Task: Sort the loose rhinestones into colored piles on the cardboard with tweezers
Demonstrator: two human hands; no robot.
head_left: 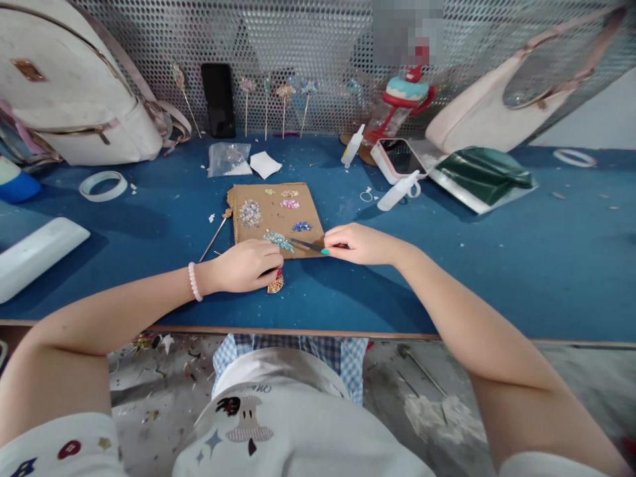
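My right hand (360, 244) grips thin dark tweezers (305, 245) whose tip points left at a small teal pile of rhinestones (279, 240) on a brown cardboard sheet (272, 195). My left hand (247, 265) rests on the blue table just below the cardboard's near edge, fingers curled over a small gold fan-shaped piece (275, 285). The cardboard also carries separate little piles of clear, pink, blue and green stones.
A gold hairpin stick (216, 234) lies left of the cardboard. Behind are glue bottles (397, 192), a phone in a pink case (397, 159), a tape roll (103, 185), a white backpack (74, 86), a pink bag (497, 106), and decorated sticks leaning on the mesh wall (278, 106).
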